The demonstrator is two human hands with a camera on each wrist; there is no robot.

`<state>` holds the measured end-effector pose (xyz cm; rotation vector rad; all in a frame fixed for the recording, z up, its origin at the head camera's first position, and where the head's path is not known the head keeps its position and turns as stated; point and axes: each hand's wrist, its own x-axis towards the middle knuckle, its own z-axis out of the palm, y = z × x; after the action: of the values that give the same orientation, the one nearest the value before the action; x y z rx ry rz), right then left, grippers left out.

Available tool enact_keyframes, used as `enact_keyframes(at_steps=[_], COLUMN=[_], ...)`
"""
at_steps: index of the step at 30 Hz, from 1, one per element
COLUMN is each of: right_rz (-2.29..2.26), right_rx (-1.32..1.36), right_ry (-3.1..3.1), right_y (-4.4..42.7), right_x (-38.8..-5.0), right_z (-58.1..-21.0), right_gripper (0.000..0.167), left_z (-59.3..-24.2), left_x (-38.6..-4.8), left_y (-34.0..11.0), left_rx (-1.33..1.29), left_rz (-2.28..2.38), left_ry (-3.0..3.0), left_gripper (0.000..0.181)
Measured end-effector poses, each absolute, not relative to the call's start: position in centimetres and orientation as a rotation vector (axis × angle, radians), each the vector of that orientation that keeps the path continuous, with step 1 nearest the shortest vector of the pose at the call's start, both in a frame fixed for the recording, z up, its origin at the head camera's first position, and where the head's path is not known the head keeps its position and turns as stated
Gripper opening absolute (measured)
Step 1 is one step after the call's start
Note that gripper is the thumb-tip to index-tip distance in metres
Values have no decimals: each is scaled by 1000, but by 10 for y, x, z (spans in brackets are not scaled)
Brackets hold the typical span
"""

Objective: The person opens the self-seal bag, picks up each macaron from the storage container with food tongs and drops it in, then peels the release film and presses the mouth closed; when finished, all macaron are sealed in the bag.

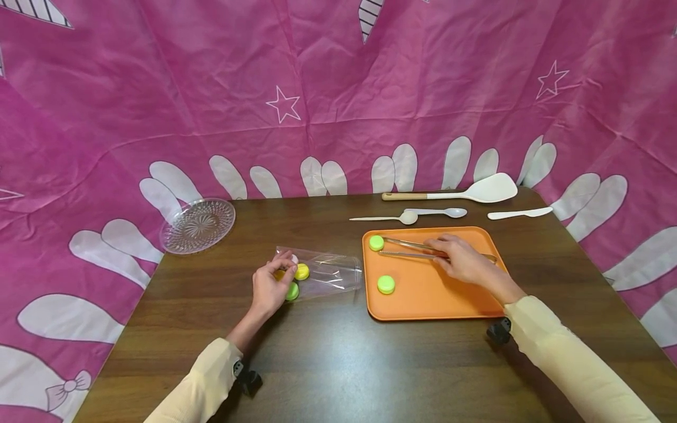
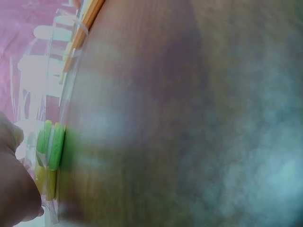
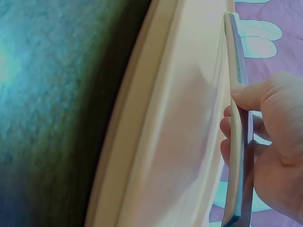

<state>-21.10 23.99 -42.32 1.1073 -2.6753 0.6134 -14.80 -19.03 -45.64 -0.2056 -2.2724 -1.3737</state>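
My right hand (image 1: pixel 462 260) grips metal tongs (image 1: pixel 409 255) above the orange tray (image 1: pixel 433 299). Their tips stand apart at a green macaron (image 1: pixel 376 242) in the tray's far left corner. A second green macaron (image 1: pixel 386 285) lies nearer on the tray. To the left, my left hand (image 1: pixel 271 286) pinches a clear plastic bag (image 1: pixel 333 273) near its left end, its fingers partly hiding what is inside. Several macarons show in the bag, among them a yellow macaron (image 1: pixel 301 271) and a green macaron (image 2: pixel 57 146). The bag's right end points toward the tray.
A clear patterned plate (image 1: pixel 198 226) stands at the table's far left. Behind the tray lie a white spatula (image 1: pixel 489 188) with a wooden handle, a cream spoon (image 1: pixel 408 218), a white spoon (image 1: pixel 455 212) and a white knife (image 1: pixel 518 214). A pink curtain (image 1: pixel 338 76) hangs behind the table.
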Motion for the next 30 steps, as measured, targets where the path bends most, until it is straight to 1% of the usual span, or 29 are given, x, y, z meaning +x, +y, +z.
enact_keyframes(at_steps=[15,30], right_rz=[576,562], right_rx=[1125,1122], right_ry=[-2639,-2627], right_y=[236,242], right_x=[-215,-203], right_z=[-430,-429], right_gripper=[36,37], left_z=[-456,-456], left_x=[-147,-151], left_y=[-189,-190], left_rx=[-178,-190], left_rz=[-1369,-1351], left_ry=[-2264,-2303], left_gripper=[6,4])
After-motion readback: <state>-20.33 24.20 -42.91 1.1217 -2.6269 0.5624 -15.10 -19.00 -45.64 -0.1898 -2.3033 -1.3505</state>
